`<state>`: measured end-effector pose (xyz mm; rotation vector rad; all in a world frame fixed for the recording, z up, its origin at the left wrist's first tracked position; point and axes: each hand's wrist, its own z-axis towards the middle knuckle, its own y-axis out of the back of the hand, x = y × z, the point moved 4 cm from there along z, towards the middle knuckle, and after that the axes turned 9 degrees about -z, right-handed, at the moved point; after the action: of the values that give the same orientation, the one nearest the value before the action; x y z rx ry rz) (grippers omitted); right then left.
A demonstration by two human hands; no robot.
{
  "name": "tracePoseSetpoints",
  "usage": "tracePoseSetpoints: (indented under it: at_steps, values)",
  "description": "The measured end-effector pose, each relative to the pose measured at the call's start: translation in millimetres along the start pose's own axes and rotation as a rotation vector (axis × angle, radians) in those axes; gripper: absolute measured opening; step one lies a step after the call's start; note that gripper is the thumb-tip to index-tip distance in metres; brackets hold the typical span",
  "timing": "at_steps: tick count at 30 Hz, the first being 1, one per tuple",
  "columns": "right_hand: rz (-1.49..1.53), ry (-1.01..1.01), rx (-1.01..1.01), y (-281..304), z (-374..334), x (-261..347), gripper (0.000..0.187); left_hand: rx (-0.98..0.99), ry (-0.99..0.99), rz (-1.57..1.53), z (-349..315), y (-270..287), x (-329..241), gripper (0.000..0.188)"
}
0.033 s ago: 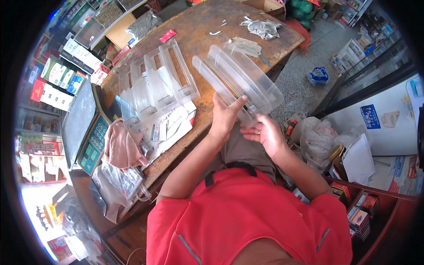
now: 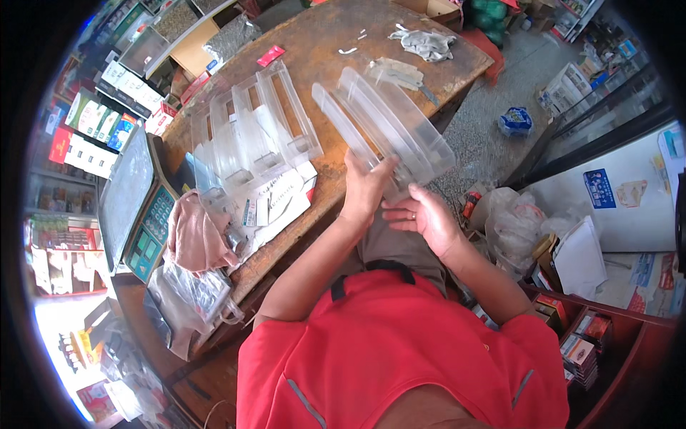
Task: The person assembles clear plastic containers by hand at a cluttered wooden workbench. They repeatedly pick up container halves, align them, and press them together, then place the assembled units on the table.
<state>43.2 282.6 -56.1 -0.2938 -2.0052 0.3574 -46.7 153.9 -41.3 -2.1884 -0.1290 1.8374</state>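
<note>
My left hand point(image 2: 363, 187) is wrapped round the near end of a clear plastic divided tray point(image 2: 400, 121), its thumb over the tray's edge. The tray is tilted above the table's right edge, its long channels running away from me. Just right of its lower end is my right hand point(image 2: 430, 220), palm turned inward, fingers apart and a ring on one. Whether its fingertips touch the tray I cannot tell. A second clear divided tray point(image 2: 250, 136) lies on the table to the left, partly over white papers point(image 2: 282, 196).
A scale point(image 2: 139, 207) stands at the wooden table's point(image 2: 321, 43) left side, beside a pink cloth point(image 2: 196, 232). Grey gloves point(image 2: 423, 44) and a small pink packet point(image 2: 271, 56) lie farther back. Plastic bags point(image 2: 511, 222) and a drawer of small boxes point(image 2: 582, 347) are at my right.
The held tray has shifted very slightly. My right hand has turned a little and its fingers have moved slightly left, more spread from the tray's lower end.
</note>
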Motion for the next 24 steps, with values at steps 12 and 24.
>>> tracePoseSetpoints:
  at_steps: [12, 24]
  values:
    - [-0.094, 0.055, -0.066, 41.5, 36.9, 43.2, 0.050, 0.097, 0.070, -0.159, -16.6, 24.3, 3.1, 0.046]
    - [-0.267, 0.069, -0.169, 32.4, 38.3, 60.6, 0.046, 0.174, 0.053, 0.703, -12.8, 45.3, -44.7, 0.048]
